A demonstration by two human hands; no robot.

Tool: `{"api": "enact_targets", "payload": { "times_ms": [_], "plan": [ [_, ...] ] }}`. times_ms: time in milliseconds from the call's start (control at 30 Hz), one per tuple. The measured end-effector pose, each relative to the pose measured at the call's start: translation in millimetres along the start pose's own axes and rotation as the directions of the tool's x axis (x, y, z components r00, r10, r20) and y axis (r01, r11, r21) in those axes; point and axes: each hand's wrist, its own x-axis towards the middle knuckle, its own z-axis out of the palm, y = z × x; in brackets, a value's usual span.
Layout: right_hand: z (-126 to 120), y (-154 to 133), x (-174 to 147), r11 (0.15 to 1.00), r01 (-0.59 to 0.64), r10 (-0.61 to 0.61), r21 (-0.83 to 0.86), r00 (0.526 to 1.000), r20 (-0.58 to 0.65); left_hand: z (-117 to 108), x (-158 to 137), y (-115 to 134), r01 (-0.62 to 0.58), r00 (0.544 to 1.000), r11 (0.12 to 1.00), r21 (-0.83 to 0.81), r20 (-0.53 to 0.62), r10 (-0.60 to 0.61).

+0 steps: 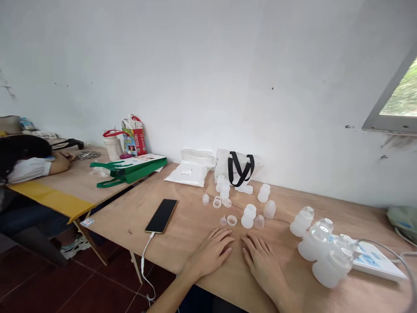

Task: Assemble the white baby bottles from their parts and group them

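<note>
My left hand (pixel 212 253) lies flat on the wooden table, fingers stretched out, holding nothing. Beside it, my right hand (pixel 260 260) also rests flat with its fingers apart. Just beyond them are baby bottle parts: a frosted bottle (pixel 249 216), a clear cap (pixel 259 222), a ring collar (pixel 232 221) and a nipple (pixel 223 220). Farther back sit a second nipple (pixel 205 199), two more rings (pixel 217 202) and several more bottles (pixel 263 193). To the right of my right hand stand several capped baby bottles (pixel 330 265).
A phone (pixel 161 216) on a charging cable lies at left. Against the wall are a plastic packet (pixel 187 173) and a white bag (pixel 224 163) with black handles. A white box (pixel 378 261) lies at right. A person (pixel 31 167) leans on the neighbouring table, near a green bag (pixel 140 171).
</note>
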Motion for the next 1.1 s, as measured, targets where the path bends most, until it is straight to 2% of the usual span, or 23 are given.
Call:
{"api": "enact_targets", "payload": {
  "times_ms": [67,133,233,300,433,533,733,967,1100],
  "plan": [
    [1,1,-1,1.0,0.018,-0.018,0.007,1.0,-0.008,2,2,-2,0.017,1.0,1.0,-0.013,-0.02,-0.017],
    [2,3,-1,1.0,0.029,-0.029,0.0,1.0,-0.011,4,6,-2,0.118,0.991,0.993,0.001,-0.063,-0.118],
    [2,7,-2,0.999,0.047,-0.047,-0.016,0.999,-0.005,4,13,-1,0.306,0.946,0.951,0.051,-0.127,-0.298],
    [2,9,-3,0.998,0.06,-0.06,-0.011,0.998,0.01,2,14,-1,0.344,0.932,0.938,0.045,-0.136,-0.335],
    [3,14,-10,0.998,0.057,-0.058,0.014,0.998,0.031,-4,13,-2,0.349,0.93,0.935,-0.061,-0.097,-0.353],
    [4,18,-17,0.998,0.045,-0.048,0.045,0.997,0.058,-5,15,-3,0.359,0.931,0.93,-0.077,-0.046,-0.363],
    [0,17,-13,0.999,0.045,-0.048,0.023,0.993,0.105,-5,23,-8,0.347,0.938,0.937,-0.031,-0.007,-0.347],
    [-24,-11,0,0.996,-0.028,0.054,-0.082,0.939,0.34,-4,23,-10,0.295,0.956,0.949,0.114,-0.036,-0.293],
    [-27,-23,2,0.997,-0.048,0.067,-0.068,0.944,0.324,-2,21,-8,0.273,0.962,0.95,0.152,-0.066,-0.266]
  ]
}}
